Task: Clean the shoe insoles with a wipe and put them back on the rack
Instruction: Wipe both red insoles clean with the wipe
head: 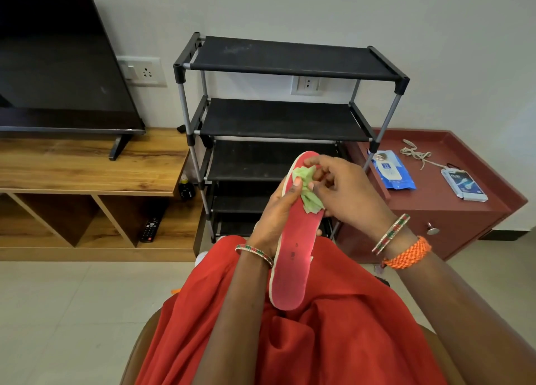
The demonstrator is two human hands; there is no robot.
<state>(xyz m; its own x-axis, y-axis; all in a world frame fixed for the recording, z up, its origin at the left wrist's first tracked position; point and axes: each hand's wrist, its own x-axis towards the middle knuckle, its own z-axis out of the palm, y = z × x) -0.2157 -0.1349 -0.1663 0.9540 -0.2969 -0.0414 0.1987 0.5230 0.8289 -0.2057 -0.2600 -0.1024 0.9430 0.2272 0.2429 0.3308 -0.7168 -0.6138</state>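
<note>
The left hand (272, 210) grips a red insole (293, 257) from its left edge, thumb on top, holding it above the lap in front of the black shoe rack (278, 117). The right hand (342, 190) pinches a crumpled green wipe (309, 191) against the insole's far half (fingers curled round the cloth). To the right, a blue wipe pack (394, 172) and a small box (464, 185) lie on the red tabletop (435, 201).

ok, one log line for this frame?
step: wiping | left hand: holds insole | right hand: pinches green wipe on insole | rack: behind
</note>
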